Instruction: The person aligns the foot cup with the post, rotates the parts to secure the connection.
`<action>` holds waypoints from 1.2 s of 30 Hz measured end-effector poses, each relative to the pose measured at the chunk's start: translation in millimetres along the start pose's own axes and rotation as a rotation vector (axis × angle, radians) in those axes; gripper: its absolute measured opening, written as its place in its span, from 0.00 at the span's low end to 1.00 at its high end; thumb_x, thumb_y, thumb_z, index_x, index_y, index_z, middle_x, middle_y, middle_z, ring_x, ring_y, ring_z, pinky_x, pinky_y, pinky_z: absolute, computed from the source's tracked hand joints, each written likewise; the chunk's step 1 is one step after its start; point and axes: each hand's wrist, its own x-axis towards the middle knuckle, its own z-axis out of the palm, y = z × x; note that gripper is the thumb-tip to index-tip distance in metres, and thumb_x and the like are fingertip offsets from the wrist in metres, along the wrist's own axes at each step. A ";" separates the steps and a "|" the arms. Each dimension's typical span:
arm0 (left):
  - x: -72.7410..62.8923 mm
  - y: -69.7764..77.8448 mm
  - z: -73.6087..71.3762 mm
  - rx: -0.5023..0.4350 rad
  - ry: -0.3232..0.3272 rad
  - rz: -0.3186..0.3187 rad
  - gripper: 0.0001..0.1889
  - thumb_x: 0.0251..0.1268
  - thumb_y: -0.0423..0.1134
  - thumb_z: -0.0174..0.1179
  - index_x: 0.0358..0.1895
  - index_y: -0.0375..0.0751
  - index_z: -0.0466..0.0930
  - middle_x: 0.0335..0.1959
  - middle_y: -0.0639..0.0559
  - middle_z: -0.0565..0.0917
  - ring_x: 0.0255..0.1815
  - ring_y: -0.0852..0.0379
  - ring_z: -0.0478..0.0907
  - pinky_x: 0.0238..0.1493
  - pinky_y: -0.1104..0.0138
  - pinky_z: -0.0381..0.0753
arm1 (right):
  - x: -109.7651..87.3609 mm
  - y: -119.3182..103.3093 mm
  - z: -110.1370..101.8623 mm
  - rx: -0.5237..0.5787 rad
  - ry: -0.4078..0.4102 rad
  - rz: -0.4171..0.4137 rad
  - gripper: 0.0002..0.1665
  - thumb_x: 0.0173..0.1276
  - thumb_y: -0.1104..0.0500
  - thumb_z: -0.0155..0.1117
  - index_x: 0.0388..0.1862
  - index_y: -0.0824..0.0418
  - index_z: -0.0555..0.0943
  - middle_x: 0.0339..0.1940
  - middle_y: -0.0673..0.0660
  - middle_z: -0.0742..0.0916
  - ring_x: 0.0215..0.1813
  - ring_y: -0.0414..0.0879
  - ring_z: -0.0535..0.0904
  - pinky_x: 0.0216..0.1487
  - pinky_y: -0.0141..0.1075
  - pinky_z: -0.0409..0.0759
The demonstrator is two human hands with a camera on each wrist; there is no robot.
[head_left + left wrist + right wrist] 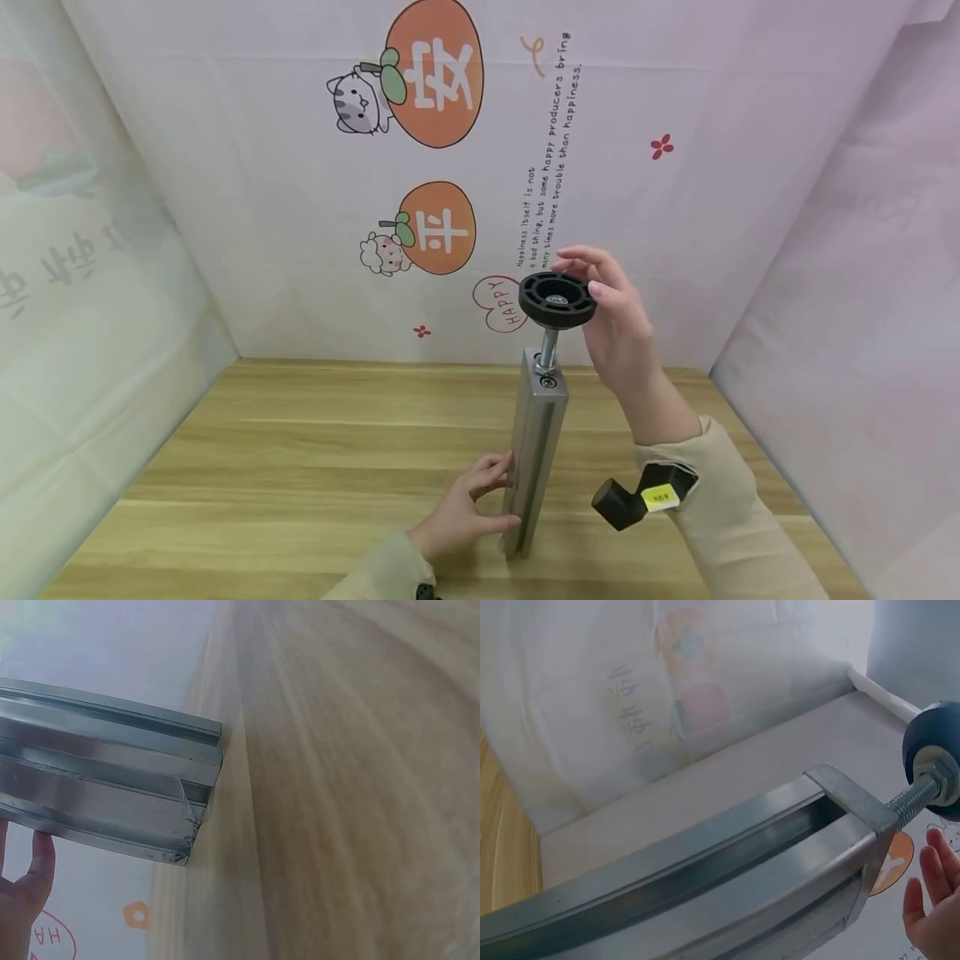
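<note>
A silver aluminium profile (534, 467) stands upright on the wooden table, its slotted side filling much of the left wrist view. My left hand (461, 510) holds it low down from the left, thumb and fingers spread across its side. From the profile's metal end cap (855, 799) rises a threaded bolt (549, 350) with a nut. It carries a round black levelling foot (557, 312) with a ribbed face. My right hand (618, 321) is beside that foot, its fingers loosely extended around the right rim. Whether the fingertips touch the rim is hard to tell.
A white printed cloth wall (600, 167) stands behind the wooden tabletop (337, 450), with further cloth walls at left and right. A black camera mount (618, 504) is strapped to the right sleeve.
</note>
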 end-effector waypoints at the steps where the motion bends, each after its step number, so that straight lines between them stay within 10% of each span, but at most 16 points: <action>1: -0.1 -0.2 -0.1 0.004 0.001 0.006 0.43 0.56 0.28 0.65 0.73 0.46 0.52 0.59 0.35 0.67 0.61 0.65 0.67 0.63 0.58 0.75 | 0.3 1.8 -3.0 0.058 -0.050 0.046 0.16 0.65 0.57 0.48 0.49 0.56 0.76 0.42 0.51 0.79 0.46 0.42 0.74 0.53 0.32 0.73; 15: -0.2 -0.7 0.9 -0.004 0.009 -0.013 0.43 0.56 0.26 0.65 0.73 0.48 0.52 0.60 0.34 0.67 0.61 0.65 0.67 0.63 0.60 0.74 | 3.3 15.0 -22.6 0.619 -0.510 0.256 0.31 0.62 0.58 0.46 0.67 0.56 0.62 0.57 0.59 0.74 0.60 0.50 0.70 0.67 0.39 0.66; 36: 1.1 1.3 0.3 -0.014 0.010 -0.015 0.43 0.57 0.26 0.64 0.73 0.48 0.51 0.61 0.33 0.66 0.61 0.66 0.67 0.62 0.56 0.75 | 4.7 13.9 -17.7 0.555 -0.455 0.187 0.25 0.64 0.60 0.52 0.62 0.55 0.71 0.57 0.59 0.76 0.61 0.49 0.72 0.65 0.36 0.69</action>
